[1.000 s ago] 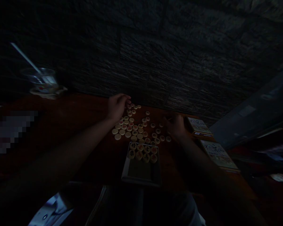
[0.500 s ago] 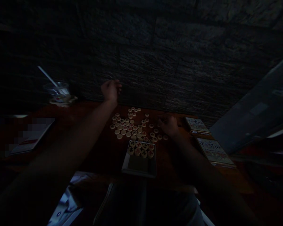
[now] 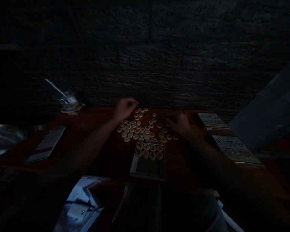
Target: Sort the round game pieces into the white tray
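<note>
Many round pale pieces (image 3: 142, 134) with red or dark characters, some blank side up, lie spread over the wooden table. Nearer to me an open box (image 3: 148, 177) holds two rows of such pieces at its far end. My left hand (image 3: 126, 109) hovers at the back left of the spread, fingers curled together; whatever they may hold is too dark to make out. My right hand (image 3: 179, 123) is low over the right side of the spread, its thumb and fingers bent towards each other. Shadow hides its fingertips.
A clear cup (image 3: 69, 99) with a straw stands at the back left. Left lies a flat booklet (image 3: 47, 145). Two printed boxes (image 3: 212, 120) (image 3: 235, 149) lie on the right. A stone wall (image 3: 159, 71) rises behind the table (image 3: 94, 161).
My left hand has come down from near the wall towards the back pieces. My right hand stays beside the right-hand pieces. The view has shifted slightly.
</note>
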`<state>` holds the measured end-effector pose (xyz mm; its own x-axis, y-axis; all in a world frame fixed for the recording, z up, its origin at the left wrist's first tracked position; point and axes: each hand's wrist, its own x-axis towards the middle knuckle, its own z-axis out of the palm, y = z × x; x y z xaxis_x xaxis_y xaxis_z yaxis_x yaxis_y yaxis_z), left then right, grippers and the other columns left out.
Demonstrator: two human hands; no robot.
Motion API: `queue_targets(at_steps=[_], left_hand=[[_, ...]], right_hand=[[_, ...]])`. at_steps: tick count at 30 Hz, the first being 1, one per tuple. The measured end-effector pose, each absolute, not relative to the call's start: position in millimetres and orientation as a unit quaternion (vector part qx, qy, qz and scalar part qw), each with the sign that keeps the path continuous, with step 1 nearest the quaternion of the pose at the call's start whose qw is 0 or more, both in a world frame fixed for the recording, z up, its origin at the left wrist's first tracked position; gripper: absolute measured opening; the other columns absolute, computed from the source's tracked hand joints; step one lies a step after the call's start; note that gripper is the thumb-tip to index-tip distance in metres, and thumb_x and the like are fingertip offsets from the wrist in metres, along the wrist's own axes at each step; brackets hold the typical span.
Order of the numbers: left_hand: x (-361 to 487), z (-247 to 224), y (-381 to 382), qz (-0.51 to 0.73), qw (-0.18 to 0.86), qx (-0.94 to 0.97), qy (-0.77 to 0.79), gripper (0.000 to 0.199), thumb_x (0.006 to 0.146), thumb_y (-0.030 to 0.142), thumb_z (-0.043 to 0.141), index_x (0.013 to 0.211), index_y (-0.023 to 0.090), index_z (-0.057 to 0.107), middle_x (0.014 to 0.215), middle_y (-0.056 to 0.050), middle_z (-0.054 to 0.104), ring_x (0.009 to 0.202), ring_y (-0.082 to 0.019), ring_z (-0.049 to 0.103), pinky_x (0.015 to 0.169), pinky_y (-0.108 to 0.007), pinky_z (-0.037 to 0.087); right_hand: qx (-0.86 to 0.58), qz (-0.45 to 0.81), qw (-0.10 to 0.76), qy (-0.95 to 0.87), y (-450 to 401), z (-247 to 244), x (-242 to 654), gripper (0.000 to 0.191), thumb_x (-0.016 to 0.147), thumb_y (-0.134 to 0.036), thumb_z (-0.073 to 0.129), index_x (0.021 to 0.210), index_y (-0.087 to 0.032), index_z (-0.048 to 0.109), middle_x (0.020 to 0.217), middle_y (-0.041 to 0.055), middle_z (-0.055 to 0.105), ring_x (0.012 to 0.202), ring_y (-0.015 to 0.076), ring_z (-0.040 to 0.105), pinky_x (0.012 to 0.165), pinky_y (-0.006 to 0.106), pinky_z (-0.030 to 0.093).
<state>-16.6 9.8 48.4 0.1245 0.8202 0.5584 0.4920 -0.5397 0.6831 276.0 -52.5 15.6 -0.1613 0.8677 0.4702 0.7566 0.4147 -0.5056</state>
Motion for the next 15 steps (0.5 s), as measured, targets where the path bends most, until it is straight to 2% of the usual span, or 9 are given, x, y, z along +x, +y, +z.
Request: queue_targets(at_steps=[2,5,9,15], left_hand=[[-29,37,-1,0.400,0.137,0.791,0.442,0.012,0.081,0.024,0.068,0.085,0.022,0.079,0.089,-0.004,0.079,0.085,-0.019,0.072,0.080,-0.027,0.053],[-43,26,-9,0.381,0.098,0.805,0.444,0.017,0.086,0.024,0.064,0.092,0.023,0.080,0.099,-0.005,0.080,0.093,-0.021,0.074,0.090,-0.031,0.053],[-51,21,-7,0.373,0.067,0.807,0.453,0.022,0.092,0.028,0.059,0.100,0.022,0.079,0.103,-0.006,0.080,0.096,-0.023,0.074,0.090,-0.035,0.054],[-60,14,4,0.334,0.062,0.808,0.481,0.026,0.093,0.025,0.058,0.109,0.019,0.078,0.105,-0.007,0.081,0.096,-0.023,0.075,0.087,-0.034,0.057]], right_hand=[[-0.532,0.077,0.368,-0.759,-52,15,276,0.025,0.087,-0.020,0.061,0.097,-0.016,0.082,0.102,0.0097,0.081,0.090,0.0247,0.076,0.080,0.031,0.054],[-0.533,0.076,0.376,-0.754,-51,13,275,0.025,0.087,-0.021,0.060,0.095,-0.015,0.083,0.100,0.0094,0.081,0.087,0.0240,0.076,0.077,0.030,0.054],[-0.541,0.078,0.380,-0.746,-51,11,274,0.025,0.088,-0.022,0.060,0.096,-0.015,0.082,0.099,0.0084,0.082,0.085,0.0228,0.076,0.074,0.029,0.054],[-0.543,0.096,0.376,-0.745,-50,7,273,0.022,0.089,-0.025,0.061,0.095,-0.018,0.082,0.097,0.0068,0.082,0.081,0.0216,0.076,0.070,0.028,0.054]])
